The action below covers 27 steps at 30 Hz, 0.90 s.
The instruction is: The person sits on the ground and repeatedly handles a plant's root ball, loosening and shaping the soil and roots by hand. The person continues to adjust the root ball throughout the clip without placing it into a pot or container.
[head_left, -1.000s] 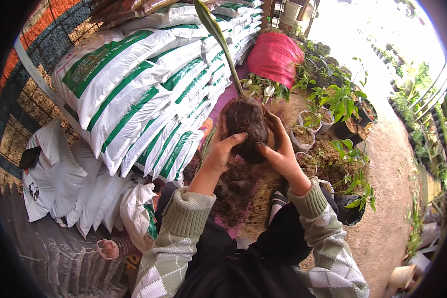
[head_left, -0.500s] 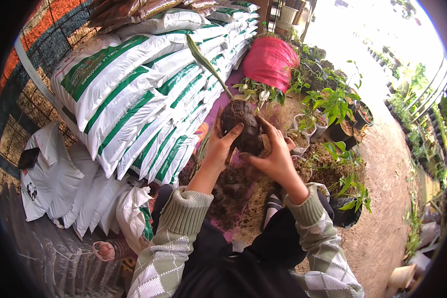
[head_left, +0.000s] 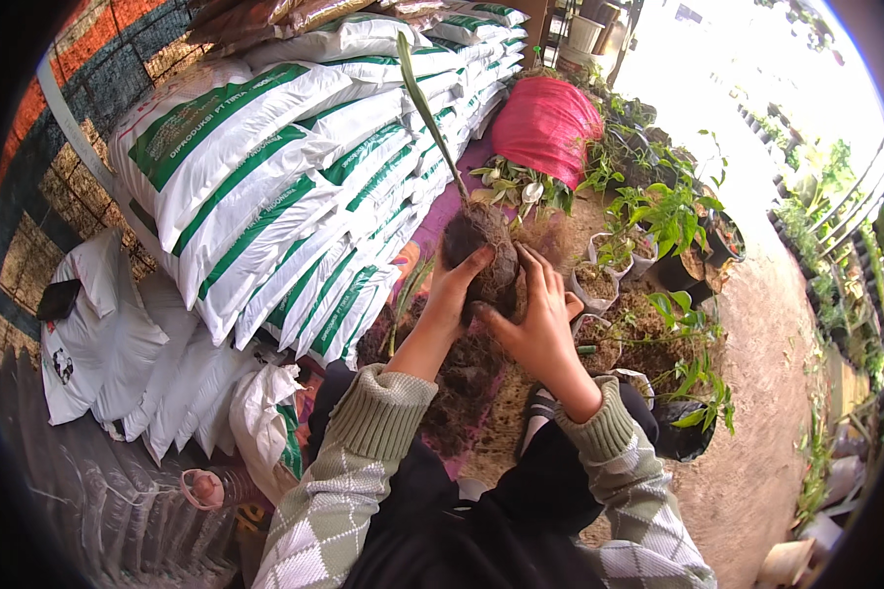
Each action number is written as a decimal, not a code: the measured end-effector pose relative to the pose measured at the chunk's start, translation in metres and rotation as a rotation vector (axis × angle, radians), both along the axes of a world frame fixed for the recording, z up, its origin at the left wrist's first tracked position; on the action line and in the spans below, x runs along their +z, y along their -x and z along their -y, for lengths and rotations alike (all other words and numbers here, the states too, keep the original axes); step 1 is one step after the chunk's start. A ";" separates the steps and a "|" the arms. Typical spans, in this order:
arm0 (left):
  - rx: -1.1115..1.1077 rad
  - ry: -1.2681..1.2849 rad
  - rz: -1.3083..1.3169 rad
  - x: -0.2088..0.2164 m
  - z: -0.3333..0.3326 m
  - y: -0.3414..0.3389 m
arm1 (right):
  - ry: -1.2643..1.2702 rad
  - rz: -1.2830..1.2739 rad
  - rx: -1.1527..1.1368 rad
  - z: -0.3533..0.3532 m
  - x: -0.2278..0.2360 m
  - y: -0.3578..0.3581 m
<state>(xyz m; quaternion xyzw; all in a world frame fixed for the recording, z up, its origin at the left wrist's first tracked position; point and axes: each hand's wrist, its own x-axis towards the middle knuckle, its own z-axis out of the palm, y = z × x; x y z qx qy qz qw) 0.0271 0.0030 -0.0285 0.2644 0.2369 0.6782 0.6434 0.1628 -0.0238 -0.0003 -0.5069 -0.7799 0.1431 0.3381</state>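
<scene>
A young plant's dark, fibrous root ball (head_left: 483,236) is held up between my two hands, with one long green shoot (head_left: 422,103) rising from it and leaning up and left. My left hand (head_left: 449,297) grips its left side, the thumb across the front and the other fingers hidden behind. On the right side my right hand (head_left: 540,319) presses in with curved fingers and the thumb near the base. Loose dark soil (head_left: 462,378) lies beneath on a purple sheet. Another leafy stem (head_left: 403,304) lies left of my left wrist.
Stacked white-and-green sacks (head_left: 255,187) rise at the left. A pink sack (head_left: 547,128) stands ahead over some pale leaves. Several potted plants, one in a black bag (head_left: 686,427), line the right. A white sack (head_left: 265,412) slumps near my left sleeve.
My right hand has closed in, its fingers now bent against the root ball. The view has shifted slightly, and the shoot stands a little more upright.
</scene>
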 end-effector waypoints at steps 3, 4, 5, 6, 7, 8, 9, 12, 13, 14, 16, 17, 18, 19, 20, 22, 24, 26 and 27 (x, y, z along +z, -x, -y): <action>0.008 -0.030 -0.048 -0.007 -0.007 0.001 | 0.043 -0.087 0.047 -0.012 -0.006 -0.007; -0.003 -0.054 -0.069 -0.011 -0.010 0.001 | 0.072 -0.141 0.040 -0.016 -0.007 -0.008; 0.005 -0.064 -0.091 -0.011 -0.010 0.000 | 0.060 -0.111 0.033 -0.016 -0.006 -0.007; 0.011 -0.074 -0.113 -0.010 -0.010 0.000 | 0.049 -0.081 0.026 -0.015 -0.004 -0.006; 0.018 -0.084 -0.135 -0.010 -0.009 -0.002 | 0.037 -0.051 0.018 -0.014 -0.004 -0.006; 0.012 -0.089 -0.127 -0.007 -0.009 -0.004 | 0.027 -0.054 0.023 -0.015 -0.004 -0.009; 0.005 -0.094 -0.118 -0.005 -0.008 -0.006 | 0.016 -0.056 0.027 -0.017 -0.005 -0.013; 0.033 -0.086 -0.102 0.000 -0.007 -0.007 | -0.087 -0.116 -0.001 -0.014 0.001 -0.013; 0.050 -0.080 -0.098 0.001 -0.007 -0.006 | -0.134 -0.144 -0.018 -0.011 0.005 -0.012; 0.027 -0.071 -0.072 -0.001 -0.008 -0.003 | -0.208 -0.125 0.000 -0.009 0.006 -0.011; -0.016 -0.052 -0.022 -0.004 -0.008 0.005 | -0.356 -0.087 0.038 -0.005 0.007 -0.011; -0.008 -0.048 -0.018 -0.005 -0.010 0.004 | -0.396 -0.030 0.025 -0.002 0.007 -0.011; 0.001 -0.042 -0.014 -0.005 -0.010 0.003 | -0.434 0.028 0.012 0.003 0.007 -0.010; 0.010 -0.037 -0.011 -0.005 -0.011 0.002 | -0.473 0.085 0.000 0.007 0.005 -0.009; 0.003 -0.046 -0.013 -0.003 -0.009 0.001 | -0.466 0.093 -0.011 0.008 -0.001 -0.009; -0.012 -0.064 -0.016 0.000 -0.005 0.000 | -0.524 0.194 -0.058 0.015 -0.005 -0.008; 0.004 -0.033 -0.039 0.003 -0.002 0.001 | -0.543 0.216 -0.075 0.015 -0.011 -0.007; -0.017 0.003 -0.029 0.000 -0.002 0.006 | -0.464 0.175 -0.010 0.015 -0.005 -0.008; -0.045 0.024 -0.008 -0.005 -0.004 0.011 | -0.424 0.152 0.026 0.015 -0.002 -0.008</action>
